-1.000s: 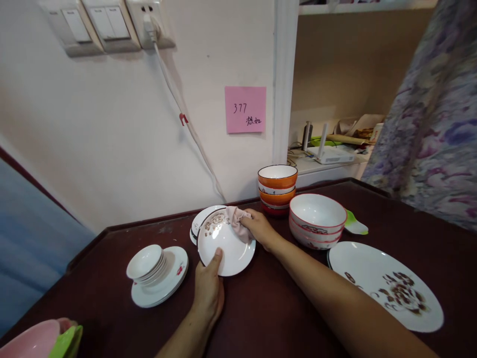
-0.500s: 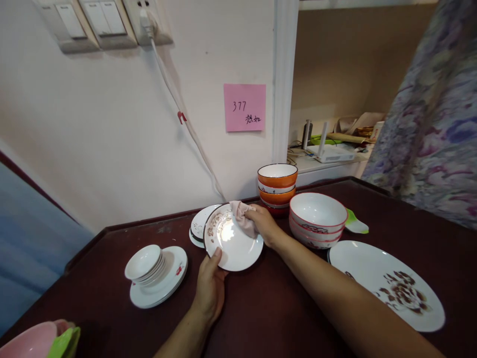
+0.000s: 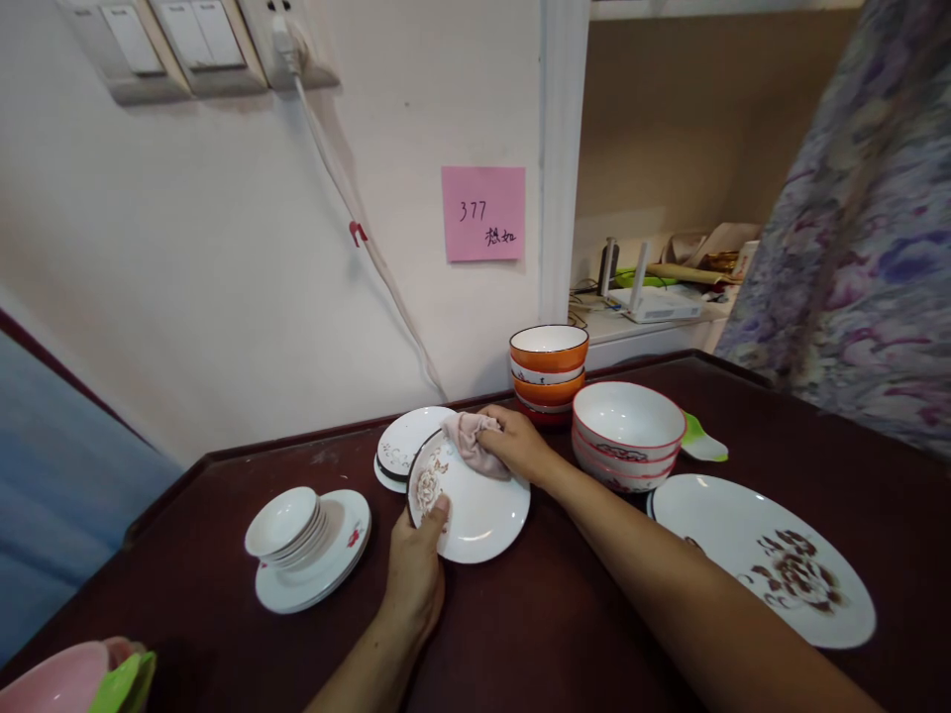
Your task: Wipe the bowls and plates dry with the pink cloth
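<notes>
A round white plate [image 3: 479,515] with a brown flower print is held tilted above the table. My left hand [image 3: 417,569] grips its lower left edge, thumb on the upper face and fingers underneath. Against the plate's upper rim, my right hand [image 3: 520,448] presses a crumpled pale pink cloth [image 3: 474,443], its fingers closed on the fabric. Just behind the plate, a small stack of white plates [image 3: 405,443] rests on the table, partly covered by the held one.
Small bowls [image 3: 280,525] sit on stacked plates [image 3: 338,555] at left. At right stand orange bowls [image 3: 548,361], red-rimmed bowls [image 3: 628,436], a green-and-white spoon [image 3: 702,441] and large oval plates [image 3: 788,574]. A pink bowl [image 3: 55,683] is at the lower left corner of the dark table [image 3: 520,634].
The plate has turned in my left hand, its flower print now lower and nearer my thumb. My right hand and the cloth have shifted slightly left along the rim.
</notes>
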`<action>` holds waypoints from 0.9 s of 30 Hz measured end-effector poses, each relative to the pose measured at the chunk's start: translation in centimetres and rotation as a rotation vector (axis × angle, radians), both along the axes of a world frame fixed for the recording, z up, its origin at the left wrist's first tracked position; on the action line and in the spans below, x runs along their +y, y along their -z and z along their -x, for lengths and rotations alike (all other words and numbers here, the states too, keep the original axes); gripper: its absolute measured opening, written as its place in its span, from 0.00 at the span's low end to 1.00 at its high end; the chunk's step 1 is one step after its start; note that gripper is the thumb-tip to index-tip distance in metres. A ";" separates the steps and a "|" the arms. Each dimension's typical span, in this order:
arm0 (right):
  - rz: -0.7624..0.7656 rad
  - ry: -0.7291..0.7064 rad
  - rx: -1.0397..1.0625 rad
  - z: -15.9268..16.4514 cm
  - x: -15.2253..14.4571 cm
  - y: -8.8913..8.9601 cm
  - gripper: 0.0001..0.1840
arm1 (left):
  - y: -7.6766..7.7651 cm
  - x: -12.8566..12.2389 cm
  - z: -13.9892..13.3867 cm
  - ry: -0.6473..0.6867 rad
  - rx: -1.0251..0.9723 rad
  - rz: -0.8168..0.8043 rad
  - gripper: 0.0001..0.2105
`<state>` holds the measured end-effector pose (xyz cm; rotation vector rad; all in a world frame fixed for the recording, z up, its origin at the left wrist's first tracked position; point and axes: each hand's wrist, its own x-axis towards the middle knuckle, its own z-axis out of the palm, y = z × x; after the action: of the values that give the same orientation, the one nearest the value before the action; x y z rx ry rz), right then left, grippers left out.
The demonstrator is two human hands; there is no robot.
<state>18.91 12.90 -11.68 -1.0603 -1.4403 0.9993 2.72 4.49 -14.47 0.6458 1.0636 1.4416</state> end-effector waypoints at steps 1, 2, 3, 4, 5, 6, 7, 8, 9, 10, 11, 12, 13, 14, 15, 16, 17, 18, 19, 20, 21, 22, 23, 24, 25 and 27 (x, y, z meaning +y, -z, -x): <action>0.009 0.018 0.023 0.1 0.1 0.2 0.09 | 0.0 0.0 0.0 -0.039 -0.004 -0.010 0.20; 0.025 0.035 0.049 0.3 0.2 0.4 0.08 | 0.0 0.1 0.0 -0.078 -0.008 -0.020 0.19; 0.048 0.048 0.078 0.6 0.3 0.8 0.08 | -0.1 0.1 0.0 -0.113 -0.012 -0.031 0.19; 0.079 0.056 0.110 1.0 0.3 1.2 0.08 | -0.2 0.1 -0.1 -0.141 -0.017 -0.043 0.19; 0.116 0.058 0.144 1.5 0.3 1.6 0.09 | -0.3 0.1 -0.1 -0.163 -0.022 -0.057 0.20; 0.154 0.054 0.179 2.0 0.2 2.0 0.10 | -0.4 0.1 -0.1 -0.177 -0.028 -0.072 0.20; 0.191 0.046 0.215 2.6 0.1 2.4 0.11 | -0.5 0.0 -0.1 -0.184 -0.033 -0.085 0.20; 0.222 0.039 0.250 3.1 -0.1 2.8 0.12 | -0.5 0.0 -0.2 -0.184 -0.038 -0.097 0.20; 0.247 0.037 0.283 3.6 -0.2 3.1 0.13 | -0.6 0.0 -0.2 -0.183 -0.042 -0.104 0.21; 0.264 0.041 0.311 4.0 -0.4 3.3 0.13 | -0.6 0.0 -0.2 -0.178 -0.046 -0.106 0.21; 0.276 0.052 0.336 4.2 -0.4 3.4 0.12 | -0.5 0.0 -0.2 -0.168 -0.048 -0.106 0.21; 0.282 0.069 0.354 4.3 -0.4 3.4 0.11 | -0.5 0.0 -0.1 -0.151 -0.049 -0.105 0.22; 0.284 0.090 0.367 4.2 -0.4 3.4 0.11 | -0.5 0.0 -0.1 -0.124 -0.051 -0.103 0.22; 0.281 0.112 0.373 4.0 -0.3 3.3 0.10 | -0.5 -0.1 0.0 -0.088 -0.054 -0.103 0.22; 0.273 0.132 0.374 3.6 -0.1 3.1 0.10 | -0.5 -0.2 0.1 -0.043 -0.058 -0.105 0.21; 0.259 0.144 0.368 3.2 0.1 2.9 0.09 | -0.5 -0.2 0.2 0.006 -0.065 -0.107 0.21; 0.240 0.147 0.357 2.8 0.2 2.6 0.09 | -0.6 -0.3 0.3 0.052 -0.074 -0.106 0.20; 0.218 0.139 0.341 2.4 0.4 2.3 0.09 | -0.6 -0.3 0.4 0.092 -0.085 -0.100 0.19; 0.194 0.123 0.320 2.0 0.5 2.1 0.09 | -0.7 -0.3 0.4 0.121 -0.095 -0.088 0.19; 0.170 0.102 0.294 1.6 0.5 1.8 0.08 | -0.7 -0.3 0.4 0.130 -0.099 -0.067 0.19; 0.147 0.083 0.264 1.4 0.5 1.6 0.08 | -0.7 -0.3 0.4 0.122 -0.096 -0.042 0.19; 0.125 0.069 0.233 1.2 0.5 1.4 0.08 | -0.6 -0.3 0.4 0.100 -0.089 -0.018 0.19; 0.106 0.062 0.204 1.2 0.4 1.3 0.08 | -0.5 -0.3 0.4 0.073 -0.078 0.001 0.20; 0.088 0.063 0.177 1.2 0.4 1.2 0.08 | -0.4 -0.2 0.3 0.047 -0.068 0.014 0.20; 0.073 0.067 0.152 1.3 0.3 1.1 0.08 | -0.3 -0.2 0.2 0.026 -0.062 0.018 0.20; 0.055 0.079 0.107 1.5 0.2 1.0 0.10 | -0.2 -0.2 0.1 -0.004 -0.064 0.002 0.20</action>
<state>17.39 13.13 -12.72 -1.0795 -1.2810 1.0283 2.59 4.33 -14.30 0.5934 1.0169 1.4548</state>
